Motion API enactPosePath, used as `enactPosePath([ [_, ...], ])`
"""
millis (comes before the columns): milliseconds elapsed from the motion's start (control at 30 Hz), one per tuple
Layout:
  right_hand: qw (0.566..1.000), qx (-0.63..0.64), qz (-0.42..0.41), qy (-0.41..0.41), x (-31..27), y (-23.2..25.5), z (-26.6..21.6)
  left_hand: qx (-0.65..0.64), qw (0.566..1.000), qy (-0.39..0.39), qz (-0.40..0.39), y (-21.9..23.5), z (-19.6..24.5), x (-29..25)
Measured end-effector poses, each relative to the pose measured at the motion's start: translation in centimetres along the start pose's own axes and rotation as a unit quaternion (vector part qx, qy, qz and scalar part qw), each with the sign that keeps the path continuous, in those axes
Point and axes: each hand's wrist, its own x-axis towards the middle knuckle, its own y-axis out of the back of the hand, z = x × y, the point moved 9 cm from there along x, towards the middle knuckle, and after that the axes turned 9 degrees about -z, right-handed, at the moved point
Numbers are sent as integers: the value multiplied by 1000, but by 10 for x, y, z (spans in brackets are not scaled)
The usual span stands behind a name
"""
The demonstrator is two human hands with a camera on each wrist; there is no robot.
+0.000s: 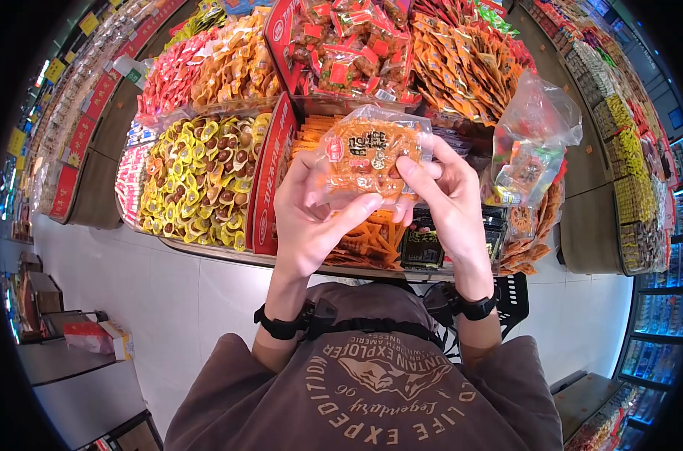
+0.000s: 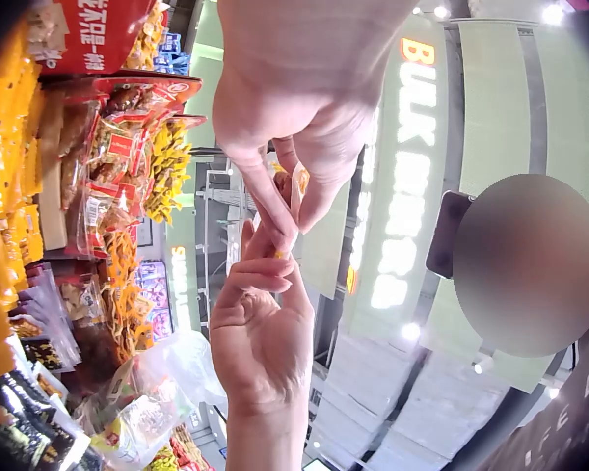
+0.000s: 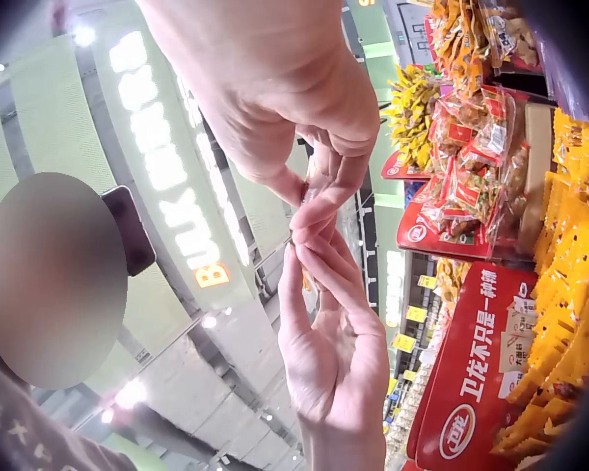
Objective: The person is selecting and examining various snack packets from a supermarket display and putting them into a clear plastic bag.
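Observation:
A clear plastic snack packet [image 1: 371,158] with orange contents and dark printed characters is held up in front of the chest, over the bulk display. My left hand [image 1: 308,214] grips its left side, thumb along the lower edge and fingers behind. On the other side my right hand [image 1: 454,199] pinches the packet, its thumb pressed on the front. In the left wrist view the packet shows edge-on between the left hand [image 2: 294,98] and the right hand [image 2: 265,343]. Seen from the right wrist, the fingers of both hands meet around it and hide most of it.
Below the hands lie orange snack packets [image 1: 368,244] in a bin. Left of them are a red divider sign [image 1: 272,180] and yellow-wrapped snacks [image 1: 202,180]. A clear plastic bag [image 1: 537,124] with packets inside sits at the right. A black basket [image 1: 513,301] stands below the display.

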Motion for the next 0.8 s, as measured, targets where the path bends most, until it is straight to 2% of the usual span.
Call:
enactPosePath([
  [33,1000,0,0,0,0,0,-1,12,1000,-5,-23,-3,1,0],
  [167,1000,-11,5,-16,-1,2,-2,-28,1000,0,-10,-7,2,0],
  [467,1000,-16,-2,2,-2,1,-4,44,998,-31,-26,-5,9,1],
  [533,999,-29,-13,9,-2,-1,-6,-53,998,16,22,-2,6,1],
  [567,998,-46,-10,32,-2,0,-8,35,999,1,39,3,3,0],
  [600,996,-63,-7,55,-2,0,-11,35,999,1,39,5,4,0],
  [667,995,-81,-7,58,-3,1,-6,34,997,67,20,5,-4,-1],
  [700,993,-99,-7,60,-3,1,-5,34,997,67,20,5,-5,0],
  [767,995,-85,-12,54,-4,-1,-5,36,998,-16,50,8,5,2],
  [800,996,-70,-18,47,-4,-3,-5,36,998,-15,50,6,7,2],
])
